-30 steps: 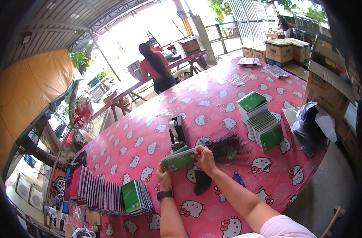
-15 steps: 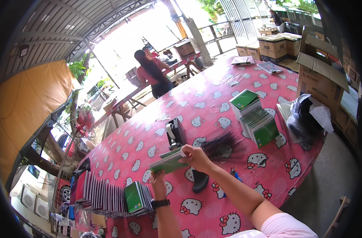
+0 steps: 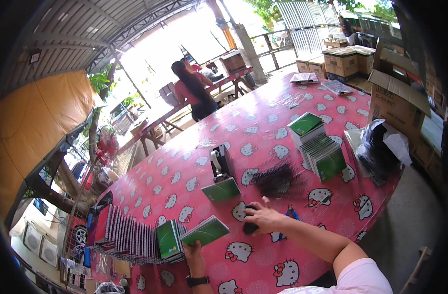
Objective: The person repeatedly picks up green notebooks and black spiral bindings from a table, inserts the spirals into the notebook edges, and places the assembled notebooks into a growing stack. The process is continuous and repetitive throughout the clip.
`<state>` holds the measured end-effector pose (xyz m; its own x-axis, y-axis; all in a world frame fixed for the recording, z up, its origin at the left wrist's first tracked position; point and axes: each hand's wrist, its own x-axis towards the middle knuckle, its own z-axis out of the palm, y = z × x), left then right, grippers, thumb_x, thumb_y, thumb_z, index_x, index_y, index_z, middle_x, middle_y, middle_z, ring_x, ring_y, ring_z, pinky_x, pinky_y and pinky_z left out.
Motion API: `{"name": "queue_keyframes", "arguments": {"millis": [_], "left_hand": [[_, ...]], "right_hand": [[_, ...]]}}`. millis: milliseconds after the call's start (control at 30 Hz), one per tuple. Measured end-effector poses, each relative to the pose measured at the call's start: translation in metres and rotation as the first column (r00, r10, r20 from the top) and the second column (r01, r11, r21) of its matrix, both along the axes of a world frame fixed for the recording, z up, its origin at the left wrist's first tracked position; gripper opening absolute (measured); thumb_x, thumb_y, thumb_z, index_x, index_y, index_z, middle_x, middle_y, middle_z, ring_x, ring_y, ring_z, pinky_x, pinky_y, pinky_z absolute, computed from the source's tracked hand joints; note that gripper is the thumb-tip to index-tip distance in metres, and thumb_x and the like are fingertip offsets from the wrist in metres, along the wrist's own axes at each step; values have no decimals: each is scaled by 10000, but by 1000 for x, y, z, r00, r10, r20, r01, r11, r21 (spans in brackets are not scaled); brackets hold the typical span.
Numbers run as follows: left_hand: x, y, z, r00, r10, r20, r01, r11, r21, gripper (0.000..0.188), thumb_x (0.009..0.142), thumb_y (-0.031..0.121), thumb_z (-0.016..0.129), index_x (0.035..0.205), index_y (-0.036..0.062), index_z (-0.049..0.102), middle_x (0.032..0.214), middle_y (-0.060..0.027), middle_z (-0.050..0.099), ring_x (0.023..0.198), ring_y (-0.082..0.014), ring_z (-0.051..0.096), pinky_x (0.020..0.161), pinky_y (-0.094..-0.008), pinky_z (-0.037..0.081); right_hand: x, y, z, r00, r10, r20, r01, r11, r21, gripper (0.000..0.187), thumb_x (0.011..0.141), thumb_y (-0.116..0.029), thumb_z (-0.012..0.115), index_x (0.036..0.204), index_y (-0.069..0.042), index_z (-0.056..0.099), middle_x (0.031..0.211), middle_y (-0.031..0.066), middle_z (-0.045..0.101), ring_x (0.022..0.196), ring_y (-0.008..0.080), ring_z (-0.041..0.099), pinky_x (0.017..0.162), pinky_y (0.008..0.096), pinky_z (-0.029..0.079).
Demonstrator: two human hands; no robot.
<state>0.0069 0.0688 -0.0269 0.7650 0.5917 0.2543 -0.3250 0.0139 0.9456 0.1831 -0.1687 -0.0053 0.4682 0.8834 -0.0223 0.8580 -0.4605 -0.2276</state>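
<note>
My left hand (image 3: 194, 255), with a dark watch on its wrist, is closed on the lower left end of a green spiral notebook (image 3: 205, 231). This notebook is tilted beside the near end of a long row of spiral notebooks (image 3: 130, 235). My right hand (image 3: 265, 218) has its fingers over a black curved object (image 3: 250, 227) on the table and grips it; its kind is partly hidden. Farther off, another green notebook (image 3: 222, 190) lies against the black tape dispenser (image 3: 222, 164). Right of my right hand are blue-handled pliers (image 3: 291, 213), partly covered by my arm.
A pile of black spiral coils (image 3: 280, 179) lies mid-table on the pink patterned cover (image 3: 253, 122). Green notebooks (image 3: 318, 149) are stacked to the right. Beyond them are a plastic bag (image 3: 381, 142) and an open carton (image 3: 395, 103). A person (image 3: 192, 93) is at a far table.
My right hand has let go of the green notebook and moved right and down onto the black object. My left hand has lowered the notebook toward the row on the left.
</note>
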Motion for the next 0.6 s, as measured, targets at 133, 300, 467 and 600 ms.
{"name": "queue_keyframes", "arguments": {"millis": [133, 300, 467, 600], "left_hand": [[7, 2, -10, 1000, -6, -29, 10, 989, 150, 283, 878, 58, 600, 1142, 74, 503, 1020, -21, 575, 911, -112, 539, 837, -286, 428], [41, -12, -33, 990, -115, -76, 124, 985, 123, 284, 846, 36, 635, 1096, 75, 506, 977, -3, 564, 887, -99, 521, 797, -254, 416], [48, -41, -12, 987, -107, -121, 122, 984, 129, 278, 833, 18, 657, 1054, 66, 496, 938, -4, 535, 864, -91, 519, 797, -235, 421], [48, -47, -19, 989, -101, -108, 108, 992, 69, 265, 844, 4, 636, 1061, 53, 491, 967, -16, 535, 878, -87, 520, 805, -223, 428]], "right_hand": [[9, -20, 6, 985, -174, 2, 174, 984, 34, 722, 718, -597, 657, 1301, -201, 500, 1403, 69, 418, 1369, 302, 203, 1038, 661, 19], [-15, 3, 8, 664, 317, -677, 400, 614, 680, 619, 799, -458, 688, 1268, -90, 520, 1151, 103, 580, 1137, 177, 493, 955, 377, 381], [-34, 26, -17, 567, 214, -796, 661, 459, 594, 239, 884, -216, 641, 952, 2, 573, 866, 51, 609, 740, 82, 567, 647, 235, 460], [-45, 42, -11, 552, 268, -790, 709, 348, 614, 213, 890, -194, 625, 955, 2, 573, 824, 45, 601, 761, 83, 571, 659, 245, 467]]}}
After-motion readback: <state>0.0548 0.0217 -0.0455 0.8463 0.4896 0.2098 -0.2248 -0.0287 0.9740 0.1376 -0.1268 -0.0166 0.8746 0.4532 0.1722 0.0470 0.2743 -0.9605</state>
